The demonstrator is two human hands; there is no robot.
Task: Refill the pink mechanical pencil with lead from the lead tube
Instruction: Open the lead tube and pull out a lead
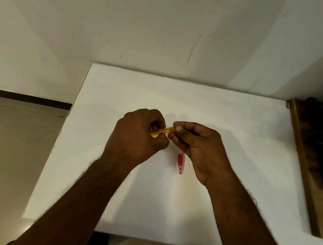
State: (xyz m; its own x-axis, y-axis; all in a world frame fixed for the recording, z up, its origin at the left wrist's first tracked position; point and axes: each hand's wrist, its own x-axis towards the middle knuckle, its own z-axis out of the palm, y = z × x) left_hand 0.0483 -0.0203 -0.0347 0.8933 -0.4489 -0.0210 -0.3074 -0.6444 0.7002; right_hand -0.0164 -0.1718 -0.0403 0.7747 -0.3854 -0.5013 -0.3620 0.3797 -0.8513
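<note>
White table (219, 118) seemingly bare around pink pencil (180, 162).

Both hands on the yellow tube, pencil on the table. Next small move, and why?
Probably pull the end off the yellow lead tube: the left hand grips its body, the right hand pinches its end, and no lead is visible yet. The pink mechanical pencil lies on the white table, waiting.
</note>
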